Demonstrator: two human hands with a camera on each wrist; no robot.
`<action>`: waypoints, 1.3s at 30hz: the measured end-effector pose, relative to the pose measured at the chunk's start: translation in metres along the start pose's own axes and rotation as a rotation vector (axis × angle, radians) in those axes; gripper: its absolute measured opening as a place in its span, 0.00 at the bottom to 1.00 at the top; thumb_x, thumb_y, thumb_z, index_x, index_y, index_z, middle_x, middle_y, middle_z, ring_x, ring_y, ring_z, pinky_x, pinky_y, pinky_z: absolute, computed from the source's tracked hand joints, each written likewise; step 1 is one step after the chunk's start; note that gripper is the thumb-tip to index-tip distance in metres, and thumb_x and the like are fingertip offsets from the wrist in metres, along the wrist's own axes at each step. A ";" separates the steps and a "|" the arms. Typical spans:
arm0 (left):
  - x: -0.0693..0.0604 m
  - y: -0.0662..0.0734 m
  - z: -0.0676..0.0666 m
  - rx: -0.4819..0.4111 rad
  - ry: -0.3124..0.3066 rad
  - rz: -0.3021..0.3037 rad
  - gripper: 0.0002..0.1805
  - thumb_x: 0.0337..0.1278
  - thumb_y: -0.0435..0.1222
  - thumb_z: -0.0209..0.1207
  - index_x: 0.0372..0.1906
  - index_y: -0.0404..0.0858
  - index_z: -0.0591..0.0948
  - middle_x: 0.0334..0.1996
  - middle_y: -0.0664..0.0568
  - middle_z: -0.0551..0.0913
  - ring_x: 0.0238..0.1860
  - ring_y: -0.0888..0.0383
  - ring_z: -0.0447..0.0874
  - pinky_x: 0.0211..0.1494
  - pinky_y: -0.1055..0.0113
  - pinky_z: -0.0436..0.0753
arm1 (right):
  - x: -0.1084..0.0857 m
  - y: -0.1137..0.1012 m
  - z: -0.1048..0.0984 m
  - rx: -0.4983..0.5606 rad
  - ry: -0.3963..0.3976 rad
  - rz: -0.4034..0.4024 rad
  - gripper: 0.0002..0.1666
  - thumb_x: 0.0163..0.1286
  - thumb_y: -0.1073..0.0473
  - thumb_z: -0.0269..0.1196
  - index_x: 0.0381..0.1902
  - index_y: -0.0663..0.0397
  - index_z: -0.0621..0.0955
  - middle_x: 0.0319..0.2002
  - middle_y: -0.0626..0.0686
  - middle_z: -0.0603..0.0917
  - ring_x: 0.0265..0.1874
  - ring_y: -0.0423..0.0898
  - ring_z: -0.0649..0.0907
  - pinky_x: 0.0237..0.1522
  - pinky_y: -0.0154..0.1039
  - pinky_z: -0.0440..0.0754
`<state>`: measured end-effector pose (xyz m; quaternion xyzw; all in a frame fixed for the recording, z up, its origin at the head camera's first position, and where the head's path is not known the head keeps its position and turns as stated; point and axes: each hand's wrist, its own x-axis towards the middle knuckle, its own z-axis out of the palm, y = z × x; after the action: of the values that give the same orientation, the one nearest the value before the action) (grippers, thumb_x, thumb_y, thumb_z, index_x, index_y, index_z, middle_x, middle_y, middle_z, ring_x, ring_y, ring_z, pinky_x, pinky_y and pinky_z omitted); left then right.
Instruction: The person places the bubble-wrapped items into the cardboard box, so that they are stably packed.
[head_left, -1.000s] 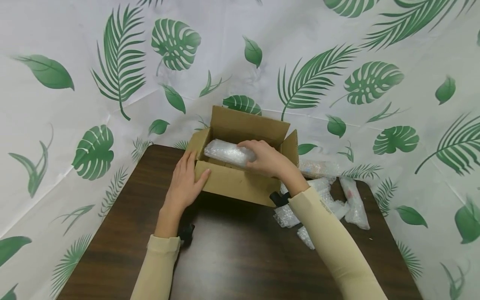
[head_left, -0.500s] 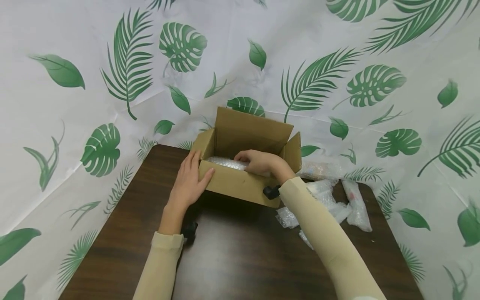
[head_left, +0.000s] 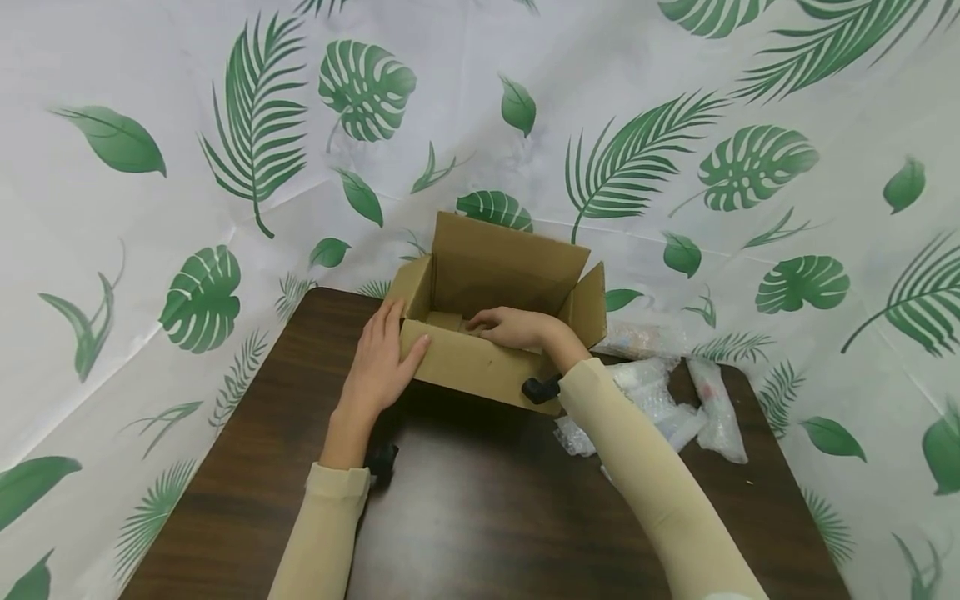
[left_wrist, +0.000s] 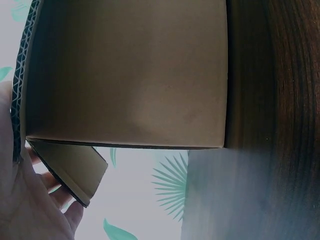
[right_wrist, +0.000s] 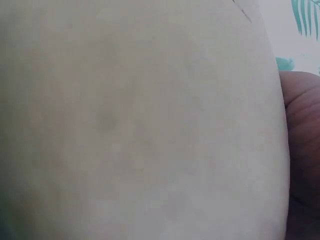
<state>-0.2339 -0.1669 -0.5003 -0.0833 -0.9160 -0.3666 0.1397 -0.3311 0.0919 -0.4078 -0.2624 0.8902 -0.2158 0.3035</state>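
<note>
An open cardboard box stands near the table's far edge, its back flap raised and its front flap folded down. My left hand rests at the box's left front corner, thumb on the front flap and fingers along the left side flap. In the left wrist view, the fingers of the left hand show behind the small flap. My right hand reaches over the front edge into the box, fingers bent. Its fingertips and anything below them are partly hidden by the front wall. A pale surface fills most of the right wrist view.
Several bubble-wrapped packages lie right of the box: one at the back edge, one near the right edge, others partly behind the right sleeve. The dark wooden table extends in front, and a leaf-patterned cloth hangs behind.
My right hand has lowered into the box with the bubble-wrapped package, which has dropped out of sight behind the front wall. The left hand stays at the corner.
</note>
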 end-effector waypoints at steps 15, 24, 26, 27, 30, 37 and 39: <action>0.001 -0.001 0.004 0.011 -0.028 -0.003 0.47 0.81 0.63 0.47 0.87 0.37 0.53 0.85 0.36 0.55 0.85 0.35 0.55 0.85 0.37 0.59 | -0.045 -0.014 0.010 -0.002 0.248 -0.086 0.27 0.85 0.45 0.56 0.76 0.46 0.75 0.69 0.55 0.83 0.69 0.53 0.82 0.71 0.56 0.78; 0.003 -0.003 0.002 -0.033 0.012 0.005 0.42 0.81 0.62 0.49 0.89 0.54 0.53 0.85 0.35 0.54 0.84 0.32 0.53 0.82 0.31 0.59 | -0.102 -0.029 0.022 0.123 0.568 -0.271 0.23 0.84 0.45 0.60 0.73 0.30 0.76 0.53 0.41 0.88 0.53 0.42 0.87 0.55 0.51 0.86; 0.002 -0.005 0.002 -0.028 0.019 0.006 0.40 0.81 0.60 0.50 0.88 0.56 0.55 0.86 0.35 0.53 0.84 0.32 0.53 0.81 0.29 0.59 | -0.115 -0.030 0.026 0.155 0.601 -0.298 0.22 0.84 0.47 0.61 0.72 0.31 0.77 0.52 0.42 0.89 0.52 0.43 0.88 0.53 0.50 0.86; 0.002 -0.006 0.002 -0.022 0.022 0.006 0.39 0.82 0.60 0.50 0.87 0.55 0.56 0.86 0.35 0.53 0.84 0.32 0.53 0.80 0.29 0.59 | -0.121 -0.030 0.028 0.166 0.619 -0.312 0.22 0.84 0.48 0.61 0.72 0.32 0.78 0.51 0.43 0.89 0.51 0.44 0.88 0.51 0.49 0.86; 0.002 -0.007 0.002 -0.011 0.039 0.007 0.38 0.82 0.58 0.51 0.86 0.54 0.58 0.85 0.35 0.54 0.84 0.32 0.54 0.79 0.28 0.61 | -0.140 -0.023 0.034 0.192 0.685 -0.342 0.20 0.84 0.52 0.61 0.70 0.34 0.80 0.49 0.44 0.90 0.48 0.48 0.89 0.49 0.45 0.86; 0.003 -0.006 0.009 -0.013 0.055 0.027 0.37 0.82 0.57 0.52 0.86 0.53 0.59 0.84 0.34 0.55 0.83 0.31 0.55 0.78 0.28 0.62 | -0.183 0.027 0.064 0.257 0.856 -0.412 0.17 0.82 0.69 0.59 0.62 0.54 0.85 0.44 0.50 0.90 0.44 0.45 0.89 0.49 0.32 0.87; 0.003 -0.005 0.012 -0.020 0.066 0.027 0.36 0.82 0.56 0.52 0.86 0.52 0.59 0.84 0.34 0.56 0.83 0.31 0.55 0.79 0.29 0.61 | -0.192 0.049 0.071 0.283 0.865 -0.383 0.17 0.83 0.70 0.56 0.61 0.57 0.85 0.44 0.52 0.90 0.44 0.44 0.89 0.49 0.30 0.86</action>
<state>-0.2407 -0.1621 -0.5114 -0.0848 -0.9060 -0.3765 0.1739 -0.1707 0.2281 -0.4039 -0.2639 0.8325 -0.4754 -0.1065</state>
